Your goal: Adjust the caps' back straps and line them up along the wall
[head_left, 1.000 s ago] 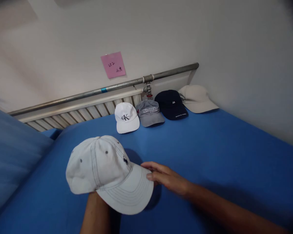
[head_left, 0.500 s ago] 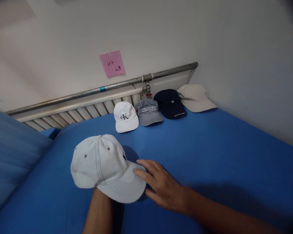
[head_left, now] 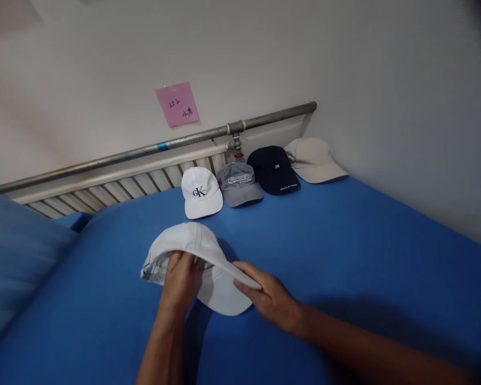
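Observation:
A white baseball cap (head_left: 192, 237) is held above the blue sheet, tilted so that its inside and the underside of its brim face me. My left hand (head_left: 180, 280) reaches up into the crown with curled fingers, their tips hidden by the cap. At the brim's right edge, my right hand (head_left: 270, 295) pinches it, thumb below and fingers on top. Behind, a row of caps lies on the sheet: a white cap with black letters (head_left: 202, 200), a grey cap (head_left: 240, 187), a dark navy cap (head_left: 273, 170) and a beige cap (head_left: 315, 160).
A blue sheet (head_left: 324, 251) covers the surface. Along the back wall run a metal pipe (head_left: 132, 153) and a white radiator (head_left: 144, 184). A pink note (head_left: 177, 104) is stuck on the wall. Blue fabric (head_left: 20, 267) stands at the left.
The held cap has tipped up and shifted right, so its underside now shows. My right hand's fingers have closed round the brim; my left hand has come into sight inside the crown.

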A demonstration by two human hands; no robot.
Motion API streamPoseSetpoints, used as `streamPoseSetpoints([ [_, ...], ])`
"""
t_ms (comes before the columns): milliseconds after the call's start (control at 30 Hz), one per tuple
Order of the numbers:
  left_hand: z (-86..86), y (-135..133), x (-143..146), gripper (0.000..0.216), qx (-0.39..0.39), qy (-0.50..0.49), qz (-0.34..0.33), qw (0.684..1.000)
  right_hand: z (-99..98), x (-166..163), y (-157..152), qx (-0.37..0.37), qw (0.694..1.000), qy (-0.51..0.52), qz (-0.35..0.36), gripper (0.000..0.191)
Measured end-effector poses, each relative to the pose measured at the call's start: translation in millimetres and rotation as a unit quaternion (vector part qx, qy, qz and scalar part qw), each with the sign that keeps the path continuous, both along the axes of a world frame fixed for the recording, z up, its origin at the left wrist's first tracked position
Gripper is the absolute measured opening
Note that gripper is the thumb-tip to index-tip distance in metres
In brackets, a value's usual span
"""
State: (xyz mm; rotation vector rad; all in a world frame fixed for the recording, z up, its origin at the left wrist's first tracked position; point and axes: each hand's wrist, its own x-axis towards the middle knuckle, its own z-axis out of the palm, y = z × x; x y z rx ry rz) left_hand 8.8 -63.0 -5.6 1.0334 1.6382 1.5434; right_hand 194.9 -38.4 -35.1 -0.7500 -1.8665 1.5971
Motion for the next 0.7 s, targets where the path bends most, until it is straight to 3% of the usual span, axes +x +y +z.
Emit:
streamPoseSetpoints([
  [167, 5.5, -4.8, 5.0, 0.037, 0.018, 0.007, -0.042, 0.999, -5.9, -3.7, 3.3, -0.205, 0.974, 0.065, -0.069, 0.04],
  [267, 6.9, -7.8, 2.2, 0.026, 0.093, 0.127, 0.059, 0.986, -12.3, -4.0, 6.3, -0.286, 0.948, 0.103, -0.093, 0.043],
  [333, 6.2, -8.4, -4.3, 0.024, 0.123, 0.234, 0.156, 0.952, -14.4, -4.1, 7.4, -0.329, 0.928, 0.134, -0.111, 0.042],
  [433, 3.9, -6.8, -19.0, 0.037, 0.098, 0.317, 0.238, 0.913, -12.8, -4.7, 6.4, -0.382, 0.899, 0.159, -0.146, 0.041],
  [500, 2.2, -4.4, -28.1, 0.053, 0.061, 0.274, 0.258, 0.924, -9.4, -5.4, 4.6, -0.394, 0.888, 0.18, -0.156, 0.039],
  [567, 0.9, -1.6, -33.1, 0.064, 0.036, 0.151, 0.244, 0.957, -6.0, -6.2, 3.0, -0.393, 0.885, 0.203, -0.146, 0.039],
  [700, -0.4, 4.2, -27.1, 0.064, -0.013, -0.086, 0.123, 0.989, -3.5, -7.9, 1.9, -0.396, 0.882, 0.22, -0.128, 0.04],
])
